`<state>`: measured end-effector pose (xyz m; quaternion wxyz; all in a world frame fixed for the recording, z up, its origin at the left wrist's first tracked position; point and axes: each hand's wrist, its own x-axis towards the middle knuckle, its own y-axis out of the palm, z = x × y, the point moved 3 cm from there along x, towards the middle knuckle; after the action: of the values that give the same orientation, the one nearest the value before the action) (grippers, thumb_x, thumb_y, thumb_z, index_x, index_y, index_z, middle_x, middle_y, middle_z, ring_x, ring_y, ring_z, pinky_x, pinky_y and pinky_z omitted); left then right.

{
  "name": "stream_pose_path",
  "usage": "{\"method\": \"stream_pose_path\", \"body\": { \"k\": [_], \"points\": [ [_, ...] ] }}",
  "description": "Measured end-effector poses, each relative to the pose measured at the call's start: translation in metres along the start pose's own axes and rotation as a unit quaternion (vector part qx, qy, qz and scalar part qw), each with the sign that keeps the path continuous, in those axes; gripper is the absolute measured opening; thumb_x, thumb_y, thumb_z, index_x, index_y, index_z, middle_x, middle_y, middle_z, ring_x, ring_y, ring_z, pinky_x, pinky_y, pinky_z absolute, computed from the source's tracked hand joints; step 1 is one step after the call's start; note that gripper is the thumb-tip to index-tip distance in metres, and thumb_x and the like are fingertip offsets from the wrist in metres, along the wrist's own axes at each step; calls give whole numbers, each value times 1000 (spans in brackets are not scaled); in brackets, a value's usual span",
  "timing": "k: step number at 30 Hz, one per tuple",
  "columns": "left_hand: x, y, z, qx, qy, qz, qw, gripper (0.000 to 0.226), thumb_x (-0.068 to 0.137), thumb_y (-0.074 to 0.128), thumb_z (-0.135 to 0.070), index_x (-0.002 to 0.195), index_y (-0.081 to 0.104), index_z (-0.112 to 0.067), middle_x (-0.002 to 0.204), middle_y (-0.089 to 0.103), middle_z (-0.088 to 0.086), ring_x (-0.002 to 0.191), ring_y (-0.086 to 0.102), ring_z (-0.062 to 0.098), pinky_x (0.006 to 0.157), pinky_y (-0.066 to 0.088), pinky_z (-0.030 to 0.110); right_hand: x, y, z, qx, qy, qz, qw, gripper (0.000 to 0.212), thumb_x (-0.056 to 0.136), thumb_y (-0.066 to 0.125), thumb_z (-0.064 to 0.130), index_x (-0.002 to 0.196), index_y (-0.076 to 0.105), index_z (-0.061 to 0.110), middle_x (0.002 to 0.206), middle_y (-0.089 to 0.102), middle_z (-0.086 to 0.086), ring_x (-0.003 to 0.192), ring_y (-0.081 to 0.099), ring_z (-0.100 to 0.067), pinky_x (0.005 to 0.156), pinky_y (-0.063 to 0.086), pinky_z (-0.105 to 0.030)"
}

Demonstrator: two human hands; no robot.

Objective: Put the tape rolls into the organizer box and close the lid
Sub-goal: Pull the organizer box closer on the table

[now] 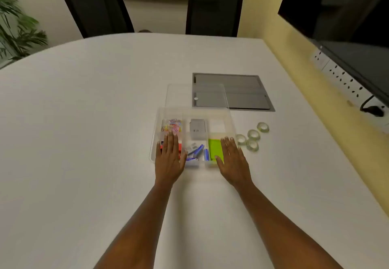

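Both hands lie flat, palms down, fingers spread and gripping nothing: the left hand (169,155) covers the near-left compartment of the organizer box (154,134), hiding most of a red object (179,147) there, and the right hand (231,159) covers the near-right compartment, overlapping a green pad (215,148). The box is clear plastic and its walls are hard to trace against the white table (84,121); its long axis runs left to right, parallel to the near edge of the table. Coloured paper clips (172,125) fill the far-left compartment, a grey case (197,129) the far-middle one, and blue items (197,151), too blurred to identify, the near-middle one. The far-right compartment (216,124) appears pale; its contents cannot be told. The transparent lid (179,96) stands open at the far side of the box, partly veiling a grey recessed panel (248,91) in the table. Four tape rolls (252,135) lie flat, holes upward, just beside the right side of the box, in a loose cluster trending toward the right edge of the table. Broad bare surface extends left and toward the near edge. Two black chairs (213,9) stand at the far edge; a dark screen (347,16) is cut off at right.
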<state>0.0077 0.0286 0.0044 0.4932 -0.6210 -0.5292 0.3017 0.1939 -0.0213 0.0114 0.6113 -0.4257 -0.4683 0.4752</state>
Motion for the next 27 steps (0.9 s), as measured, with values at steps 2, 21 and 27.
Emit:
{"method": "stream_pose_path", "body": {
  "k": [2,21,27],
  "points": [
    [-7,6,4,-8,-15,5,1000,63,95,37,-36,144,10,-6,156,11,14,145,11,29,119,6,42,-5,12,0,6,19,63,998,58,97,38,33,146,15,10,158,14,-10,147,13,-25,119,18,-38],
    [-29,38,24,22,-8,75,997,62,95,20,-44,143,-2,-13,157,4,9,146,0,26,114,-12,35,-26,44,10,-43,65,119,990,65,97,29,42,147,-2,13,160,1,-7,148,-3,-24,121,2,-41],
    [-27,36,24,31,4,74,997,85,72,-27,-60,142,-7,-16,158,1,7,146,-2,24,113,-13,35,-25,45,9,-37,69,117,990,66,97,29,43,147,-3,14,160,0,-5,147,-4,-23,121,1,-41]
  ]
}}
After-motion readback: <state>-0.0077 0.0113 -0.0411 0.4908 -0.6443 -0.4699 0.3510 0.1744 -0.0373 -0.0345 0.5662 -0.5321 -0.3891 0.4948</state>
